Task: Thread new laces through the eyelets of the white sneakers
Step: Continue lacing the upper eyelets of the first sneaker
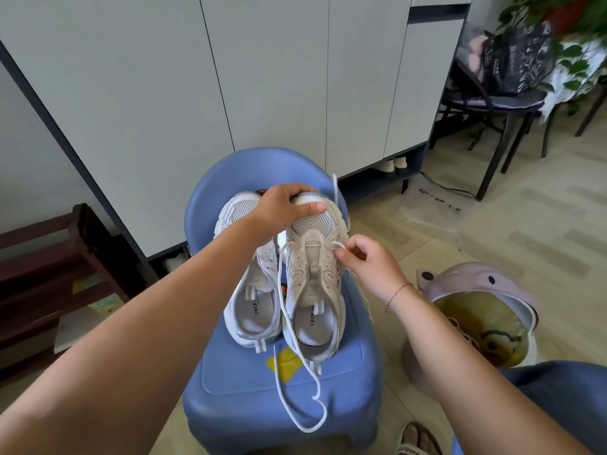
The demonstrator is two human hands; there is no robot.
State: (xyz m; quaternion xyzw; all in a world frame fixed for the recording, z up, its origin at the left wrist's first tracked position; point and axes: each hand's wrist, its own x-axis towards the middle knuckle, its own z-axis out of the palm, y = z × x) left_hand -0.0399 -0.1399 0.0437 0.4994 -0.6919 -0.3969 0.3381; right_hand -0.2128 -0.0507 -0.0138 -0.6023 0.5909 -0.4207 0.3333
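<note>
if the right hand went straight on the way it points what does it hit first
Likely the eyelet side of the sneaker being laced, right past the lace the right hand pinches; depth unclear.

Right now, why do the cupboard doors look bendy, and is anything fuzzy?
Head view: the wide lens bows the cupboard doors towards the picture's edges; the plant in the far corner is smeared; the sneakers in the middle look fairly sharp; the light is soft, with no glare.

Bare forearms; red string bracelet (398,291) on wrist of right hand (364,261); blue trouser leg (565,395), pale sandal (409,449) right of blue stool (236,372).
</note>
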